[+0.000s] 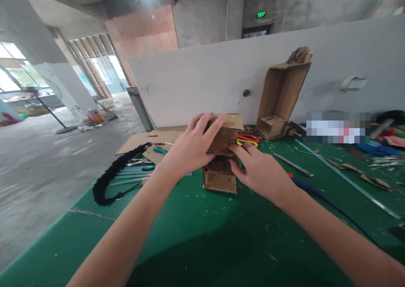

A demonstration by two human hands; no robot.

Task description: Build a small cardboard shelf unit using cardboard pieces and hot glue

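Note:
A small brown cardboard structure (pixel 220 181) stands on the green table in front of me, with an open lower part and a flap on top. My left hand (pixel 196 143) lies over its upper left side, thumb below and fingers across the top, gripping it. From the right, my right hand (pixel 251 162) pinches the edge of the cardboard between thumb and fingers. The two hands hide much of the structure's sides. Just behind it lie scissors with red and yellow handles (pixel 248 139).
A taller cardboard piece (pixel 275 97) stands against the white board (pixel 196 80). Left on the green table (pixel 190 245) are a black fuzzy cord (pixel 109 175), teal-handled pliers (pixel 160 151) and flat cardboard (pixel 134 143). Metal strips (pixel 292 164) and a long light strip (pixel 348 179) lie right.

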